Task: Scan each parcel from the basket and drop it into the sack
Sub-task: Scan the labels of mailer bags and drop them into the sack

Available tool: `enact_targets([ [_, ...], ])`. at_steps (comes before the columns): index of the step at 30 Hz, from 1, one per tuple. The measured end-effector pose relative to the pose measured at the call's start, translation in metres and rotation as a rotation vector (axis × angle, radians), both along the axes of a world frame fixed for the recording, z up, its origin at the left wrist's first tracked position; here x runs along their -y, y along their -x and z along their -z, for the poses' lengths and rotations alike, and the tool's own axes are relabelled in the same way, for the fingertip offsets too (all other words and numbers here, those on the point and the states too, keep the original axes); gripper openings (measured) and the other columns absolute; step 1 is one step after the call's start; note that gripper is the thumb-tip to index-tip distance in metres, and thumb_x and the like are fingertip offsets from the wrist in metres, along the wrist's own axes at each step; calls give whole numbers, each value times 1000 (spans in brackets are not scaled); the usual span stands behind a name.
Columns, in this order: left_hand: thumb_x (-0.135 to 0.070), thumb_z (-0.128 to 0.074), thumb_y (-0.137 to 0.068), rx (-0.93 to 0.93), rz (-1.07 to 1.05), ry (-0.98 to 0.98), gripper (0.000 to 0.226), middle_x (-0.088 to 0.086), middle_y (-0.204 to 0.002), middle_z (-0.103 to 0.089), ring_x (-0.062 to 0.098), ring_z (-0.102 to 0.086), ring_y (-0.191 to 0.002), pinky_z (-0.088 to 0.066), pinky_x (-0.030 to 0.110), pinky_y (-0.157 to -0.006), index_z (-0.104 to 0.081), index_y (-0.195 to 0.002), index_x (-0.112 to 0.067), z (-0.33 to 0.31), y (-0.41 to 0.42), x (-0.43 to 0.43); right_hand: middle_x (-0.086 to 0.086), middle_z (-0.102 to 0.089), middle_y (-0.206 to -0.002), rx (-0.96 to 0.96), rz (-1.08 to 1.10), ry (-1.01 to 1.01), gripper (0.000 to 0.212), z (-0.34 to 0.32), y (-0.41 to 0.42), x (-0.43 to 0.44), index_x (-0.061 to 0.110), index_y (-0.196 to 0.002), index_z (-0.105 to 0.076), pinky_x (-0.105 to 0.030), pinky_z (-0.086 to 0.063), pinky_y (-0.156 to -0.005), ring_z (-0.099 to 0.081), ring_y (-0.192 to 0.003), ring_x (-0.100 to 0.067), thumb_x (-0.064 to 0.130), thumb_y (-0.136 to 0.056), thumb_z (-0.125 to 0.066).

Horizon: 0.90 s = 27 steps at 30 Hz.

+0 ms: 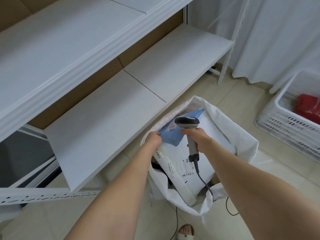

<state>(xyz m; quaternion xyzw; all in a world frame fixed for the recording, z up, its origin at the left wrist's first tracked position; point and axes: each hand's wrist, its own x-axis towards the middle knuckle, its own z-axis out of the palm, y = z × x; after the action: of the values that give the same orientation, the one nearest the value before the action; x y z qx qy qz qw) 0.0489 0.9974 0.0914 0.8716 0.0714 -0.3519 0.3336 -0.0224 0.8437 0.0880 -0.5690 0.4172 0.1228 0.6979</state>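
The blue parcel (171, 135) is a flat, soft mailer with a pale label on its upper face. Its long axis runs from the left hand (154, 139) up and to the right, and it sits over the mouth of the sack (242, 135). The left hand pinches its near corner. The right hand (199, 137) grips the scanner (187, 122), whose head is just above the parcel. The white sack holds a large white parcel (206, 158) with a printed label. To the right, the white basket (284, 125) holds a red parcel (308, 106).
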Motion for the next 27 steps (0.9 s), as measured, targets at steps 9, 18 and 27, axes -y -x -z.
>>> enact_targets([
  [9, -4, -36, -96, 110, 69, 21, 43, 12, -133, -50, 33, -50, -118, -45, 33, -85, -52, -135, -14, -89, 43, 80, -13, -67, -98, 116, 74, -144, 10, -72, 80, 68, 9, -99, -61, -35, -55, -71, -66, -78, -21, 6, -90, -64],
  [18, -3, -34, -97, 252, 170, 151, 43, 11, -134, -49, 23, -54, -84, -45, 33, -79, -51, -135, -13, -195, 136, 230, -11, -56, -62, 233, 315, -135, 6, -166, 193, 180, 4, -83, -58, -28, -47, -53, -52, -53, -18, 2, -86, -63],
  [27, -1, -39, -95, 351, 311, 262, 39, 9, -132, -52, 24, -46, -103, -41, 31, -80, -58, -127, -13, -264, 242, 384, -9, -61, -56, 331, 594, -105, 6, -216, 323, 313, 0, -91, -57, -28, -45, -52, -52, -42, -15, 5, -90, -60],
])
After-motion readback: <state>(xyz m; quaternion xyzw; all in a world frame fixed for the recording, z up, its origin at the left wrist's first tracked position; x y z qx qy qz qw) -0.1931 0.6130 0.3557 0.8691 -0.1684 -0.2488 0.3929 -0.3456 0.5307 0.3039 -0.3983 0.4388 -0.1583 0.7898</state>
